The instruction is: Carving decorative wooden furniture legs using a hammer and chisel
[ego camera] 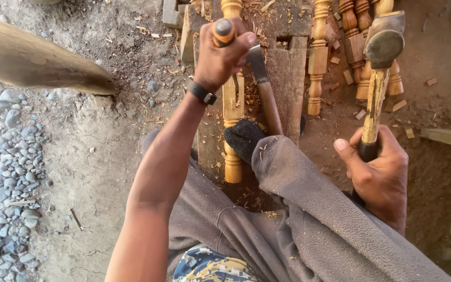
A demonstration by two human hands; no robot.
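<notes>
The left hand (220, 57) has its grip wrapped tight round a chisel (224, 31), held upright over a turned spindle (233, 104) that lies on a plank (288, 78), pinned by a dark-socked foot (244, 138). The right hand (379, 169) clenches a hammer (379, 57), its head raised off to the right. This looks like chiselling a cut in the spindle; the next blow needs the hammer brought squarely onto the chisel's butt. More spindles (356, 47) lie beyond, among wood chips.
</notes>
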